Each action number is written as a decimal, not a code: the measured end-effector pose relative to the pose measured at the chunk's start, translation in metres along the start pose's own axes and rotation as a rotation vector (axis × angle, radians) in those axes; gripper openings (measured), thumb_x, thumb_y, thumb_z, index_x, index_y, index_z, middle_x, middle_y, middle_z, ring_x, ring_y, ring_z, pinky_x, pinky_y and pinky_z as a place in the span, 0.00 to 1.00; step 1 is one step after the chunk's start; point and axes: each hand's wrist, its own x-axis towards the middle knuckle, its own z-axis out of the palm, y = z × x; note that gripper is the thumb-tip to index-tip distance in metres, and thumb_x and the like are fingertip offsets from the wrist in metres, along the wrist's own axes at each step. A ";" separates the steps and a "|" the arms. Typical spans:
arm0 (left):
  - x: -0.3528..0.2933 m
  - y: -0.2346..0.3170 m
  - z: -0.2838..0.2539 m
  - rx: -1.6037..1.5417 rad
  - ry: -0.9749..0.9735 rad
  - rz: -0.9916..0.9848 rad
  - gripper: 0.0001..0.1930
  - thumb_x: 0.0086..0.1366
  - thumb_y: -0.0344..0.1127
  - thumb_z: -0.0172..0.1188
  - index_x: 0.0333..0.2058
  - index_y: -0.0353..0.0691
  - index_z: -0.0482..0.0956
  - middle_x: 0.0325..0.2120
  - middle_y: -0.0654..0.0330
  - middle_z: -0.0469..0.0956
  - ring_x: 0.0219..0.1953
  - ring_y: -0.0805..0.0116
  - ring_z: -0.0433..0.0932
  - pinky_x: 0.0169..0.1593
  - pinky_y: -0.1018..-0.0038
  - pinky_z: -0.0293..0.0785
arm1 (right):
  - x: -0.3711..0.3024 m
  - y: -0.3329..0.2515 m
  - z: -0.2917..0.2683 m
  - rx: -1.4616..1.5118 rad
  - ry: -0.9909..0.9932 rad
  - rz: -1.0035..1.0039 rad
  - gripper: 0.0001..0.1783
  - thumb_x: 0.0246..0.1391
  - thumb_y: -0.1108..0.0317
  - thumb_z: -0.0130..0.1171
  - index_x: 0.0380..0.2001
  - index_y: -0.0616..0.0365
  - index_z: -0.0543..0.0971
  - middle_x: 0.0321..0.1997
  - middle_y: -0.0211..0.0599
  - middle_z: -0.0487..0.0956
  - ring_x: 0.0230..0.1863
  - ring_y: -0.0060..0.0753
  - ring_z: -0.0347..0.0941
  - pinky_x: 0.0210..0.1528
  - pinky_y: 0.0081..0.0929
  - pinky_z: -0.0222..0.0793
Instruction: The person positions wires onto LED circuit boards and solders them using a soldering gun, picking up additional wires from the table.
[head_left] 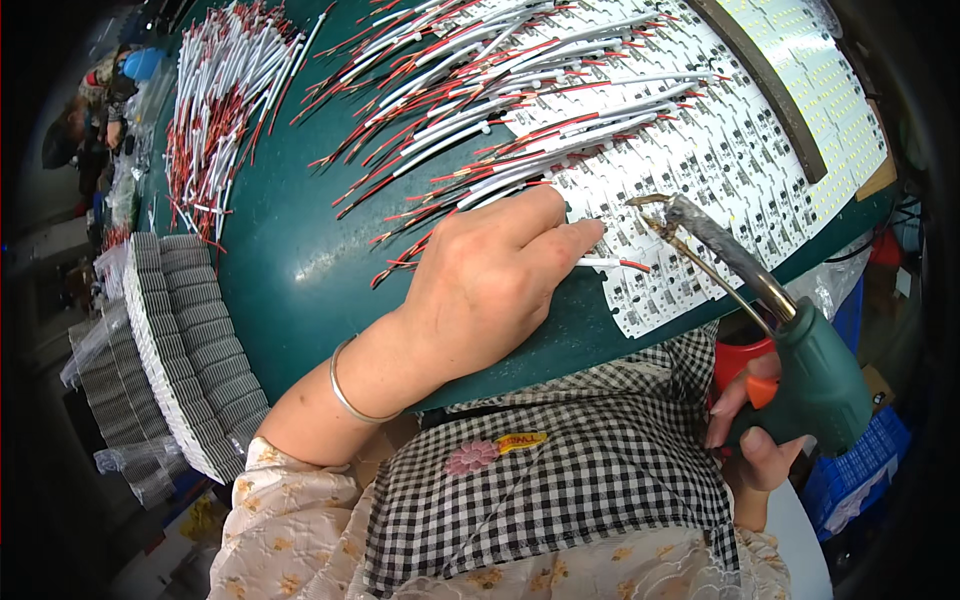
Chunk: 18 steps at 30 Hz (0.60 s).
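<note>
One white wire point(606, 262), partly behind left hand point(488, 275)

An electronics workshop is suggested by what is laid out: a green bench top point(290, 310) is partly covered by white sheets of small circuit boards point(730, 180), and short red-and-white wires point(230, 100) are heaped and fanned across it. A green soldering gun point(828, 385) is held near the boards. Ribbed grey parts point(200, 330) are stacked alongside, a checked apron point(550, 490) is worn, and another person point(90, 125) is glimpsed beyond.
</note>
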 end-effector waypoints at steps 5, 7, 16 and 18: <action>0.000 0.004 -0.002 0.032 -0.049 -0.009 0.14 0.46 0.22 0.59 0.36 0.35 0.78 0.24 0.58 0.70 0.22 0.61 0.74 0.23 0.68 0.71 | -0.003 0.008 -0.005 -0.037 0.053 -0.048 0.37 0.44 0.59 0.66 0.51 0.75 0.64 0.27 0.51 0.77 0.15 0.28 0.70 0.15 0.20 0.66; -0.001 0.005 0.005 0.032 -0.003 -0.020 0.17 0.44 0.18 0.59 0.36 0.37 0.79 0.24 0.58 0.73 0.23 0.63 0.75 0.24 0.71 0.72 | -0.005 0.009 -0.007 -0.040 0.053 -0.047 0.37 0.44 0.59 0.66 0.51 0.75 0.64 0.27 0.51 0.77 0.15 0.28 0.70 0.15 0.19 0.66; 0.002 -0.007 0.005 -0.216 0.001 0.020 0.23 0.39 0.10 0.56 0.37 0.35 0.81 0.25 0.55 0.78 0.26 0.64 0.79 0.29 0.74 0.75 | -0.018 0.000 -0.021 0.019 -0.089 0.185 0.37 0.45 0.61 0.67 0.55 0.71 0.67 0.36 0.51 0.77 0.29 0.32 0.73 0.27 0.22 0.69; 0.001 -0.007 0.006 -0.218 -0.003 0.029 0.23 0.40 0.11 0.56 0.37 0.35 0.81 0.25 0.55 0.78 0.26 0.64 0.79 0.28 0.74 0.75 | -0.018 0.002 -0.021 0.017 -0.105 0.201 0.35 0.47 0.62 0.66 0.55 0.70 0.68 0.36 0.51 0.77 0.30 0.31 0.72 0.29 0.22 0.70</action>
